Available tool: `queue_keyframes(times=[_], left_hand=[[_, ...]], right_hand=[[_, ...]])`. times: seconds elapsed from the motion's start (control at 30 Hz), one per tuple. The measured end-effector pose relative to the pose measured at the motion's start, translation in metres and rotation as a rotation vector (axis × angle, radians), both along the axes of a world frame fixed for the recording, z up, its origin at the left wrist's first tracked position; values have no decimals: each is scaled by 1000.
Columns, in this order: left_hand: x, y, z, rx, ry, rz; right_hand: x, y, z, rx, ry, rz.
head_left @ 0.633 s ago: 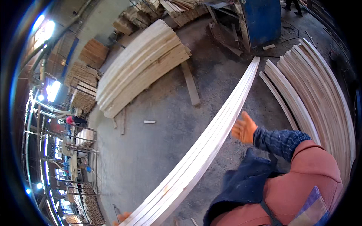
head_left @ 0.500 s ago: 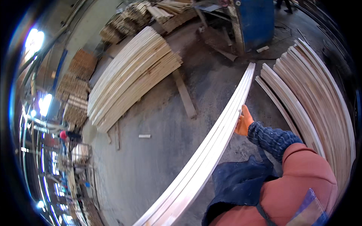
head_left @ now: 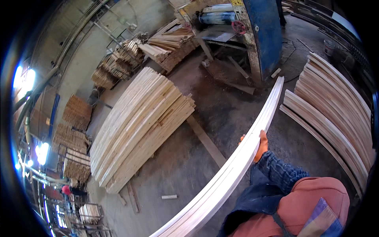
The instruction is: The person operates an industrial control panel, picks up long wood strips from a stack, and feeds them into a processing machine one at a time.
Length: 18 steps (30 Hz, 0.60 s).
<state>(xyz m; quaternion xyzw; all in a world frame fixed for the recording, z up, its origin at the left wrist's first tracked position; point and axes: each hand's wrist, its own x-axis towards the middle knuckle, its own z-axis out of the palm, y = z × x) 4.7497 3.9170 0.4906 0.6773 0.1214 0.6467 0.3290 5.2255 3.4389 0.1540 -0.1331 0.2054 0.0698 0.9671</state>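
Note:
A bundle of several long, pale wooden strips (head_left: 221, 185) runs from the lower edge up to the middle right, bowed by the lens. My right hand (head_left: 261, 147), in an orange glove, grips the bundle partway along. The thumb side shows on the right edge, and orange fingertips show at the left edge; the rest of the grip lies hidden beneath the wood. The far end of the strips is in the air, above the floor. My left hand is out of view, as is the near end of the bundle.
A large stack of pale boards (head_left: 138, 130) stands at left, with a loose plank (head_left: 207, 140) beside it. Another board stack (head_left: 335, 106) is at right. A blue machine (head_left: 264, 39) with a roller stands ahead. A short wood piece (head_left: 169, 196) lies on the floor.
The view has tilted up, showing more of the machine and the far wall. My right hand, still gripping the strips, and their far end appear farther right and lower in the picture.

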Motion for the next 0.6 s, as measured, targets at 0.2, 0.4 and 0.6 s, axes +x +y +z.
queue_keyframes(times=[0.2, 0.4, 0.6], left_hand=[[210, 46, -103, -420, -323, 68], [380, 101, -223, -657, -427, -825], [585, 84, -177, -589, -281, -525]], right_hand=[[137, -14, 62, -96, -156, -156], [262, 10, 183, -311, -415, -332], [406, 43, 265, -382, -651, -322]])
